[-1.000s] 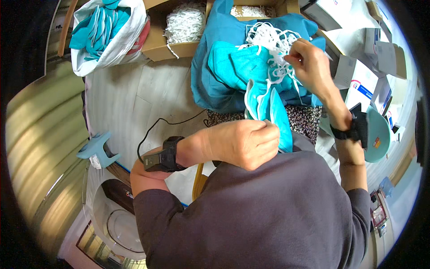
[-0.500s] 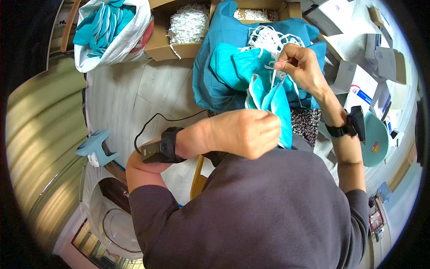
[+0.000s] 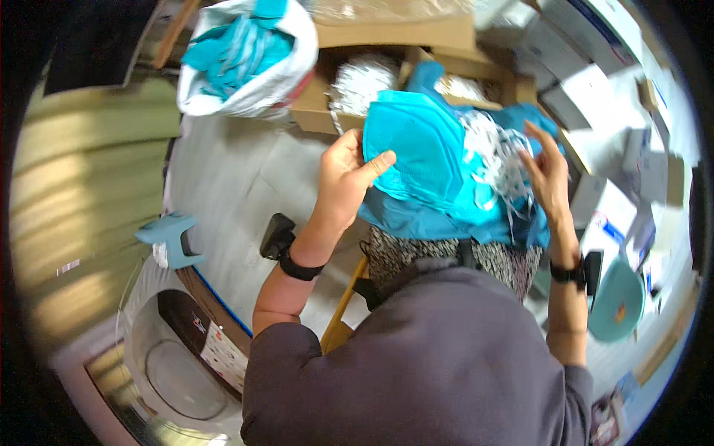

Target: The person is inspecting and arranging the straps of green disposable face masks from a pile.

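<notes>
Head view, left hand [image 3: 343, 182]: raised over the grey table [image 3: 230, 186], fingers curled, thumb pressed across the left edge of the stack of teal masks [image 3: 416, 152]; gripping that stack.
Head view, right hand [image 3: 549, 175]: fingers spread and mostly straight, tips among the tangle of white ear loops [image 3: 494, 152]; nothing clearly pinched, possibly only touching the loops, hard to tell in the blur.
Head view, mask stack: held up between both hands, tilted, above a pile of teal fabric [image 3: 446, 219] lying at the table's near edge.
Head view, wrists: 1 black band with a small black box on the left wrist [image 3: 286, 249]; 1 black band on the right wrist [image 3: 576, 271].
Head view, behind the hands: open cardboard box [image 3: 416, 48] with white loops inside; to its left a white bag [image 3: 238, 52] stuffed with teal masks.
Head view, right side: several white cartons [image 3: 595, 97] and a teal round dish [image 3: 616, 301].
Head view, left side: pale blue tool [image 3: 169, 236] at the table edge.
</notes>
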`<state>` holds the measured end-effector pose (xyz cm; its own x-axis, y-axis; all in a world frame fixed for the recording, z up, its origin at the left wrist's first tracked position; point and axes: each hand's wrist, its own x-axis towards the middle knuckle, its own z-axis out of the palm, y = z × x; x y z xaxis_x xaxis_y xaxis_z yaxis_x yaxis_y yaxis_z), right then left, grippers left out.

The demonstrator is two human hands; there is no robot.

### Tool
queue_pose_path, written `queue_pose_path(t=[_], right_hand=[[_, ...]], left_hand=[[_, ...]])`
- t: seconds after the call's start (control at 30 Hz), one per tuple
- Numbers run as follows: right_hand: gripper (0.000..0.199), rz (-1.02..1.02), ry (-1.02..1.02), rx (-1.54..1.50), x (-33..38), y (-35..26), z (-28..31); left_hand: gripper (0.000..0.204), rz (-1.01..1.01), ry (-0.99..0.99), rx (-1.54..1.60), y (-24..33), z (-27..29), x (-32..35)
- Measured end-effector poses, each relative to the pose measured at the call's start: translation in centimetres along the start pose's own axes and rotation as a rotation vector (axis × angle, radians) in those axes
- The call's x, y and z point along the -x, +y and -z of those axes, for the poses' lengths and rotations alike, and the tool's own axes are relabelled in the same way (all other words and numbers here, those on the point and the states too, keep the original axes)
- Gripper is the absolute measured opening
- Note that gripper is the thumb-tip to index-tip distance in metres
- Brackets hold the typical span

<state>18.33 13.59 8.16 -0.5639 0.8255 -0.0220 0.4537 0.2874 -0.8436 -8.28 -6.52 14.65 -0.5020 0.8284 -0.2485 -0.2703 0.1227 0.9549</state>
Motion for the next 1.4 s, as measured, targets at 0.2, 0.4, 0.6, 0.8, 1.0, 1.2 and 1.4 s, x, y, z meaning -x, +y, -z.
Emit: queue_pose_path(t=[0.2, 0.4, 0.6, 0.8, 1.0, 1.2, 1.4], right_hand=[[0.033, -0.133, 0.001, -0.041, 2.1, 2.0, -0.9], [0.031, -0.197, 0.024, -0.113, 3.2, 1.3, -0.9], [0.032, -0.173, 0.075, -0.083, 3.0, 0.4, -0.8], [0.025, -0.161, 0.153, -0.038, 3.9, 0.9, 0.5], [0.009, -0.163, 0.065, -0.114, 4.4, -1.0, -0.7], [0.011, -0.076, -0.100, -0.171, 5.0, -2.9, -3.2], [0.035, 0.079, -0.175, -0.044, 4.9, -4.1, -3.9]], left_hand=[[0.027, -0.041, 0.235, 0.075, 2.0, 6.0, -4.0], [0.021, -0.215, 0.573, 0.241, 6.0, 15.0, -11.0], [0.043, -0.065, 0.900, 0.384, 7.2, 25.4, -18.5], [0.033, -0.169, 0.332, -0.203, -2.7, 12.6, -14.5], [0.016, -0.221, 0.012, -0.461, -9.5, -0.9, -6.5], [0.044, -0.377, -0.127, -0.908, -8.4, -4.8, -4.0], [0.049, -0.343, -0.151, -0.850, -8.8, -5.9, -3.2]])
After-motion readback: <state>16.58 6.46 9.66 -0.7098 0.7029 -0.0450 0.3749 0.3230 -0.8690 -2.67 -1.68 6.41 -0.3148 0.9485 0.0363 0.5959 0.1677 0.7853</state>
